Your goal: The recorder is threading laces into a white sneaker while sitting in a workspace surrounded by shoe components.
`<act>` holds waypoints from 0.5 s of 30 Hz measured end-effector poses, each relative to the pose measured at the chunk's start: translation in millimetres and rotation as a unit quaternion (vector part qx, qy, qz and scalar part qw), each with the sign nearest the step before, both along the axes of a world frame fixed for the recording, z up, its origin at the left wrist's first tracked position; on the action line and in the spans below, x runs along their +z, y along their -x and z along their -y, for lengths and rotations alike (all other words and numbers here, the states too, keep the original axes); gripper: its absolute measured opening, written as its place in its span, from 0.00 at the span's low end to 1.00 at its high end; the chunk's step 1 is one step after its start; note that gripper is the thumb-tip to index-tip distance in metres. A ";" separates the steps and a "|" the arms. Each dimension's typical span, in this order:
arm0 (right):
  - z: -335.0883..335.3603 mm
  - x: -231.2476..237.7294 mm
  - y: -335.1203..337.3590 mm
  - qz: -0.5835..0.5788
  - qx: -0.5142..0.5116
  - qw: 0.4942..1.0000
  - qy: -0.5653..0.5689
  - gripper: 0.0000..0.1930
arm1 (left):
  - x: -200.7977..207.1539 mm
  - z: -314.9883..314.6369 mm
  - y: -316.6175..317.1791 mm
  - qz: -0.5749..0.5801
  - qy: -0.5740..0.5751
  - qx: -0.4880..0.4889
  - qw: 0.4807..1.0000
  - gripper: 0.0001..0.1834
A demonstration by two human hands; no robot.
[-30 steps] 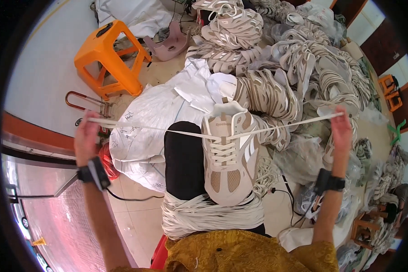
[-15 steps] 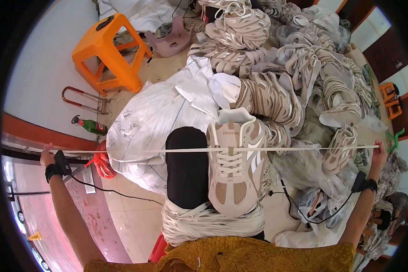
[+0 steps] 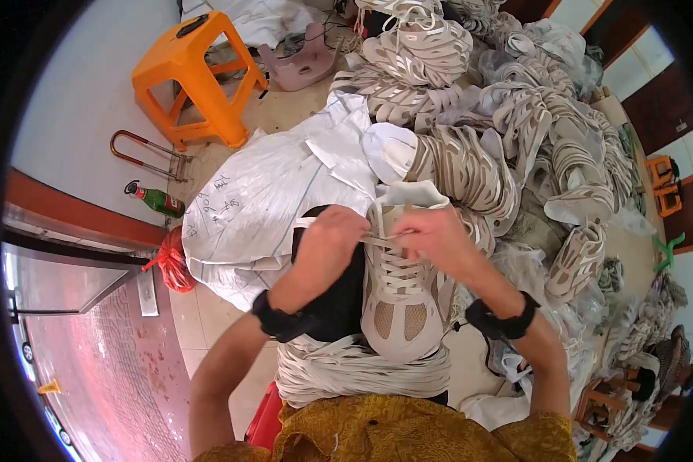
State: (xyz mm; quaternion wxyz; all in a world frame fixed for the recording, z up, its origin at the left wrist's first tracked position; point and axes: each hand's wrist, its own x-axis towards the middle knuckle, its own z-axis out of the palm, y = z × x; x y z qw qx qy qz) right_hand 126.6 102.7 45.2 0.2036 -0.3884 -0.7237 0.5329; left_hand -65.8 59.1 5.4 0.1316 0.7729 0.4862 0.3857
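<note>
A beige and tan shoe upper (image 3: pixel 393 335) rests toe toward me above my lap, its white lace (image 3: pixel 403 277) crossed through several rows of holes. Over its upper lacing, my left hand (image 3: pixel 333 240) pinches a lace end at the left edge of the tongue. My right hand (image 3: pixel 437 240) is closed on the lace just to the right, fingertips close to those of the left. Beside the shoe upper, a black rounded form (image 3: pixel 335 296) is partly hidden by my left hand and wrist. A thick bundle of white laces (image 3: pixel 362 373) lies across my lap.
Piled shoe uppers (image 3: pixel 470 173) spread ahead and to the right. A white woven sack (image 3: pixel 277 185) lies ahead left, near an orange stool (image 3: pixel 196 81), a green bottle (image 3: pixel 160 202) and a red plastic bag (image 3: pixel 177 262). Clear plastic wrap (image 3: pixel 516 273) lies at right.
Both hands have come in from wide apart, where they held the lace stretched out sideways, to the top of the shoe upper. The long taut span is gone.
</note>
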 end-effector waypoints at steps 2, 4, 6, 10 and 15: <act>3.6 -8.3 12.8 0.039 0.018 0.997 -0.062 0.05 | -3.4 5.9 -9.7 -0.052 0.011 0.029 0.998 0.03; 4.6 -13.0 9.6 0.078 0.038 0.989 -0.121 0.04 | -3.3 9.4 -10.9 -0.041 0.009 0.025 0.999 0.03; 1.8 -14.5 -3.4 0.018 0.022 0.999 0.039 0.04 | -5.3 11.7 -12.7 -0.030 0.006 0.022 0.999 0.03; 8.9 -12.5 -9.9 -0.009 0.008 0.998 0.065 0.06 | -7.9 15.8 -23.3 0.037 0.036 0.039 0.998 0.03; 19.9 -11.0 -10.9 -0.033 -0.014 0.998 0.046 0.05 | -4.7 18.5 -27.2 0.051 0.033 0.039 0.997 0.03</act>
